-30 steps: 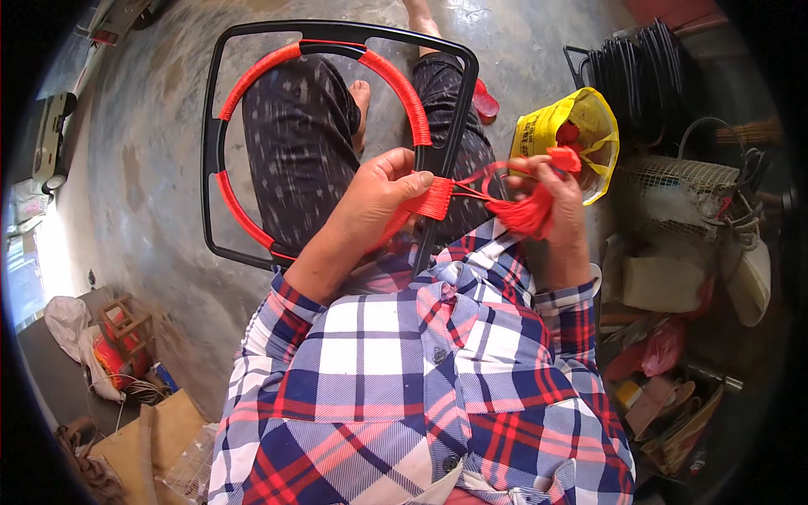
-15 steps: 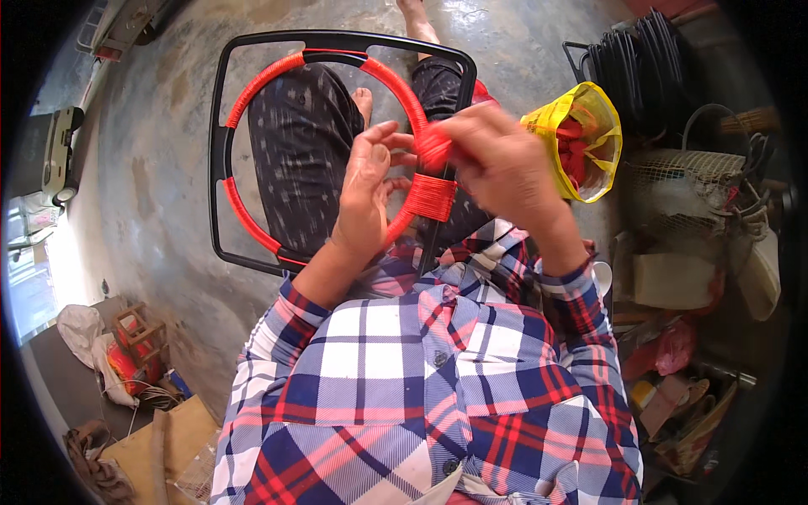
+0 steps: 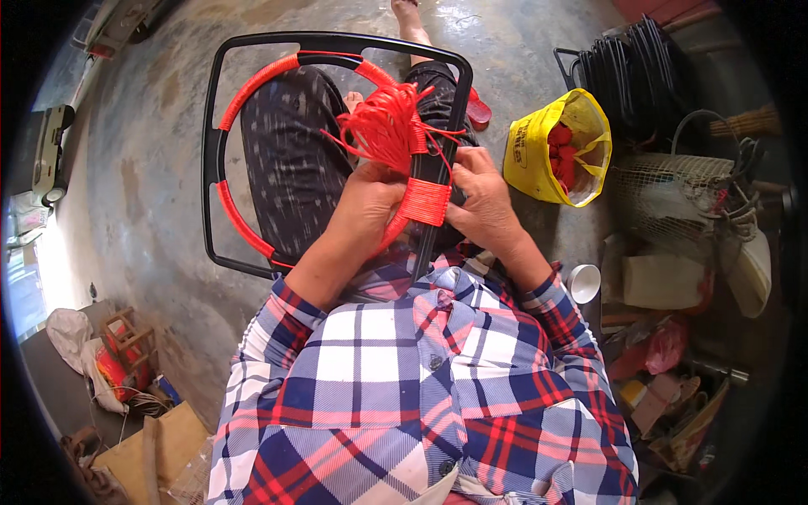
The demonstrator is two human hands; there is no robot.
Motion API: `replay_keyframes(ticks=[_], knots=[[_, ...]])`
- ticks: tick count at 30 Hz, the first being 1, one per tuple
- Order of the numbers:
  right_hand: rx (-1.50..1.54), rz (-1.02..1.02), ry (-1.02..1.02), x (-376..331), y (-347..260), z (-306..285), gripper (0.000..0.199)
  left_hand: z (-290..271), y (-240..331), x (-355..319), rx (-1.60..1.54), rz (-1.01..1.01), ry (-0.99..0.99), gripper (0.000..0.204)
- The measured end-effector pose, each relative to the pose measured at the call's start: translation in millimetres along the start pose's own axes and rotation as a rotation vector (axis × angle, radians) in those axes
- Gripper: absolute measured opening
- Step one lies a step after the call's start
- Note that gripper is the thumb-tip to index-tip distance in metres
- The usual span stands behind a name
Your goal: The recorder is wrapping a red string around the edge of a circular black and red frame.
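Gripping red cord (image 3: 389, 126), apparently both hands.

Open yellow bag (image 3: 539, 156), right of frame (image 3: 220, 126)

Matt black metal frame (image 3: 210, 151) w/ glossy red plastic cord (image 3: 387, 126) (smooth).

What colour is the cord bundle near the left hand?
Bright red cord bundle, clearest in the head view.
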State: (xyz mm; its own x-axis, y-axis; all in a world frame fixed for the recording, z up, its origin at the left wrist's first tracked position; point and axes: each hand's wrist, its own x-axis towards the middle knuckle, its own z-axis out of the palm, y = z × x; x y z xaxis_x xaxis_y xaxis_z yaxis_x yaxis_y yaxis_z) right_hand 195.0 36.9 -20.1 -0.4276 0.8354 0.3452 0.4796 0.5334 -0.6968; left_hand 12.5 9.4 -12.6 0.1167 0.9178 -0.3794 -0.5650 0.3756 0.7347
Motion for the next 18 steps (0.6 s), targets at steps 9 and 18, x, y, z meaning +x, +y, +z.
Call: replay_keyframes(ticks=[9,18], knots=[[1.122,0.511,0.148,-16,26,-30,0.038,5,14,-4,-0.209,-0.130,-0.085,0.034],[1.715,0.209,0.105,-33,29,-56,0.024,8,11,-5,-0.185,-0.179,-0.037,0.025]])
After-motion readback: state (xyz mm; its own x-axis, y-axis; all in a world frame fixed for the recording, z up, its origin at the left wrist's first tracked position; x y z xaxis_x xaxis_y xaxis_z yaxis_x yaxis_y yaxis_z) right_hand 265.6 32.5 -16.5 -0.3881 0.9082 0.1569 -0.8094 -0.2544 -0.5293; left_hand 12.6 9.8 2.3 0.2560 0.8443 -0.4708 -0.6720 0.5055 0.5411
